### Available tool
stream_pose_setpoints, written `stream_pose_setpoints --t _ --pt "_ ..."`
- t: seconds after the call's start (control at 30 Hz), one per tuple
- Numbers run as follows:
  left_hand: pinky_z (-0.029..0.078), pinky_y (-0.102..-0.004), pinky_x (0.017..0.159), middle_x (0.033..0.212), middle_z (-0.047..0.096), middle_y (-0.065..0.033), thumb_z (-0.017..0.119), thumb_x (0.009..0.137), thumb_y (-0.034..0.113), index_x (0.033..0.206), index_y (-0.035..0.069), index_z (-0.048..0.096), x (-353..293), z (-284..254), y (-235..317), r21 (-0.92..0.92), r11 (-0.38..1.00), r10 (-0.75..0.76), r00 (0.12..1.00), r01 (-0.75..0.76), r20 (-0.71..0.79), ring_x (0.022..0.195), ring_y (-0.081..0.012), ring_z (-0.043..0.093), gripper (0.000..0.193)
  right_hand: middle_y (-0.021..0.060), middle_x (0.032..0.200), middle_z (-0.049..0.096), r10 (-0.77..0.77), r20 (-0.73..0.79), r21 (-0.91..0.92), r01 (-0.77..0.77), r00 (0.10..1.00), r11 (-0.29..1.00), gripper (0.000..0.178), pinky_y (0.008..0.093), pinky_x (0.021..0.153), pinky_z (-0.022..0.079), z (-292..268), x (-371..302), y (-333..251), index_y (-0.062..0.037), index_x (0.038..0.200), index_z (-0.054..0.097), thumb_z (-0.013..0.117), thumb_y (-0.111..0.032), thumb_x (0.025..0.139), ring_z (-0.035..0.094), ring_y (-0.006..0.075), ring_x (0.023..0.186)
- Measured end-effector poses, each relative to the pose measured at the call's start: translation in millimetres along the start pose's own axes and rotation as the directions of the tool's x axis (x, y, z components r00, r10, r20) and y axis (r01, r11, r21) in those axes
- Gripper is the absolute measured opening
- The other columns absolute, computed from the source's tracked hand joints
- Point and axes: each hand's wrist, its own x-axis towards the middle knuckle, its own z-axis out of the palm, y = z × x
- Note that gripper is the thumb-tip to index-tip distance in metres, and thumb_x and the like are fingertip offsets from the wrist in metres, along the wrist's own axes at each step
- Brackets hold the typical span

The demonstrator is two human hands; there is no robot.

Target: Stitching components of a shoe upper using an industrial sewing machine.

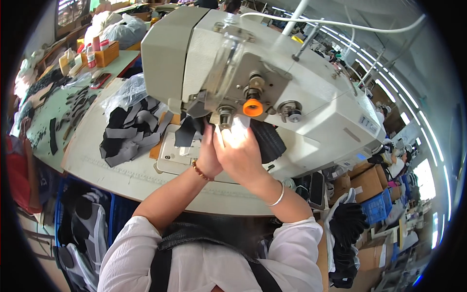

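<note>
Both hands work close together under the machine head: the left hand [209, 153] and right hand [241, 155] press on a black fabric piece [265, 141] lying at the needle, though glare hides whether the fingers pinch it. The piece looks light, soft and limp, best held flat near its edges. The large off-white industrial sewing machine [272, 73] crowds overhead; a heap of black and grey fabric strips [129, 134] fills the pale worktable [121, 177] leftward, leaving room toward the near edge.

My left hand [208, 155] and right hand [242, 153] are meeting under the head of the sewing machine [253, 63], which is sitting at the middle of the table [112, 170]. A pile of cut pieces [131, 131] is lying to its left, toward the table's left edge.
</note>
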Motion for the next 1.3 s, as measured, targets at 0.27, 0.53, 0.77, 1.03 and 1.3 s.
stream_pose_setpoints --t 0.27,0.53,0.77,1.03,1.3 --pt "0.039 -0.0457 0.114 0.147 0.054 -0.0031 0.043 0.109 0.047 0.146 0.01 0.049 -74 -27 24 0.257 0.957 0.135 0.991 -0.132 0.006 0.136 -0.018 0.05 0.053 0.0017 0.075 0.049 0.06 -0.124 0.207 -0.033 0.99 0.978 0.062 0.0356 0.07 0.041 34 -42 -9 -0.0014 0.138 0.063 0.066 -0.013 0.077 0.052 0.0192 0.071" --pt "0.053 -0.0331 0.095 0.12 0.069 -0.0098 0.052 0.106 0.025 0.133 -0.003 0.061 -70 -26 101 0.533 0.835 -0.056 0.985 0.137 -0.165 0.109 -0.0185 0.068 0.039 0.0094 0.109 0.056 0.151 -0.168 0.078 -0.14 0.974 0.987 0.057 0.0419 0.086 0.046 31 -25 -26 -0.0143 0.132 0.065 0.075 -0.018 0.076 0.056 0.0237 0.098" --pt "0.056 -0.0354 0.093 0.118 0.069 -0.0098 0.049 0.108 0.022 0.127 -0.002 0.061 -52 5 110 0.368 0.846 -0.28 0.909 0.386 -0.309 0.104 -0.019 0.069 0.033 0.0129 0.107 0.069 0.121 -0.287 0.204 -0.063 0.95 0.977 0.019 0.0435 0.087 0.051 35 -6 -26 -0.0004 0.091 0.073 0.071 -0.011 0.074 0.065 0.0258 0.099" --pt "0.051 -0.0453 0.107 0.127 0.067 -0.0116 0.04 0.109 0.026 0.13 0.002 0.059 -56 -2 108 0.156 0.86 -0.369 0.805 0.485 -0.465 0.118 -0.0252 0.066 0.037 0.0129 0.099 0.071 0.123 -0.259 0.503 0.024 0.958 0.864 0.034 0.0388 0.072 0.054 29 -2 -13 0.0035 0.092 0.072 0.068 -0.007 0.06 0.072 0.0306 0.093" --pt "0.061 -0.0321 0.081 0.107 0.074 -0.0116 0.059 0.101 0.012 0.112 -0.005 0.068 -48 -14 109 0.529 0.828 -0.067 0.97 0.186 -0.236 0.091 -0.0179 0.073 0.022 0.0122 0.109 0.071 0.144 -0.246 0.396 -0.037 0.958 0.918 0.021 0.0405 0.086 0.051 32 -5 -29 -0.0014 0.093 0.071 0.067 -0.014 0.078 0.066 0.0264 0.103"
